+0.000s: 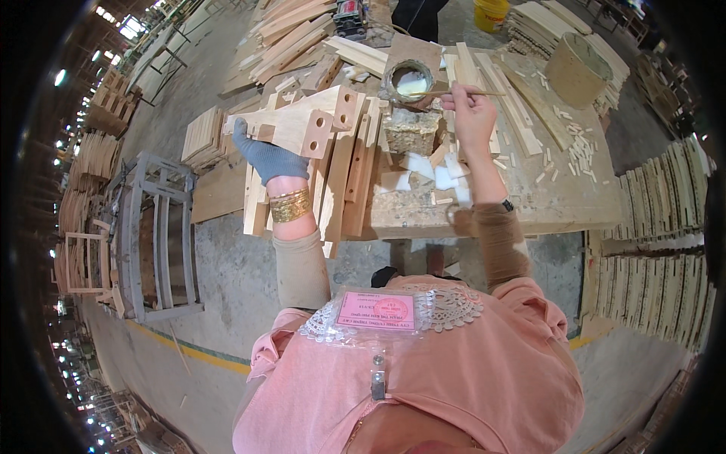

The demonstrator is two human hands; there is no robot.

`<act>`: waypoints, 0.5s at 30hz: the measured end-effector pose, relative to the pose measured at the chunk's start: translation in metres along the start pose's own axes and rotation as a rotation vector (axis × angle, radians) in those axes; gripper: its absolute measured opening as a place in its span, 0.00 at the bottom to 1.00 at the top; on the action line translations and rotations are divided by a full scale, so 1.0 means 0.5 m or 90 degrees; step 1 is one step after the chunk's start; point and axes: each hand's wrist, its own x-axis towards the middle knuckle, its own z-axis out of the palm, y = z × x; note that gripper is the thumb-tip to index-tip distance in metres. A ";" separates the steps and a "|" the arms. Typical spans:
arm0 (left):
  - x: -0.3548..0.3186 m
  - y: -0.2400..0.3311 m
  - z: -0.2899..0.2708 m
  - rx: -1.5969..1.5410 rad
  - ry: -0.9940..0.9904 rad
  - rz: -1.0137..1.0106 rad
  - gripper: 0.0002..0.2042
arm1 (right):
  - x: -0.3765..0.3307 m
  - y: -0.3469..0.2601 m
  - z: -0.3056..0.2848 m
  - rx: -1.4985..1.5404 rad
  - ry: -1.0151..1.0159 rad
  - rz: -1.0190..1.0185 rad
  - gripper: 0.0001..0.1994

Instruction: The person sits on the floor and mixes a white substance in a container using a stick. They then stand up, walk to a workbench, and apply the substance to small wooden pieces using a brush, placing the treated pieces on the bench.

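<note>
My left hand [270, 157], in a grey glove, is closed round pale wooden pieces [295, 129]. Their near ends each show two drilled round holes, and they rest above a pile of wooden rails [333, 185]. Between the thumb and fingers of my bare right hand [473, 121] is a thin stick [490, 94]. Its left end reaches over a round pot [409, 79] with white stuff inside, perhaps glue; whether the tip touches it I cannot tell. The pot sits above a crusted block [412, 130] on the workbench [484, 216].
Short dowels [578, 151] lie scattered on the bench's right side near a brown round container [578, 68]. White scraps [446, 178] lie in front of the crusted block. Stacked slats [658, 197] stand right, a grey metal frame [159, 234] left, a yellow bucket [491, 13] behind.
</note>
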 end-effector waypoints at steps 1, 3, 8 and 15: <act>-0.001 -0.001 0.001 -0.009 0.004 -0.013 0.33 | 0.000 0.008 -0.007 0.053 0.019 0.031 0.13; 0.002 0.000 -0.002 -0.027 -0.003 -0.036 0.32 | 0.002 0.008 -0.017 0.148 0.046 0.095 0.12; 0.023 -0.008 -0.034 -0.046 -0.061 -0.022 0.32 | -0.010 -0.079 -0.017 0.317 -0.011 0.141 0.11; 0.023 -0.019 -0.023 -0.069 -0.027 -0.016 0.34 | -0.117 -0.271 0.010 0.263 -0.154 -0.124 0.08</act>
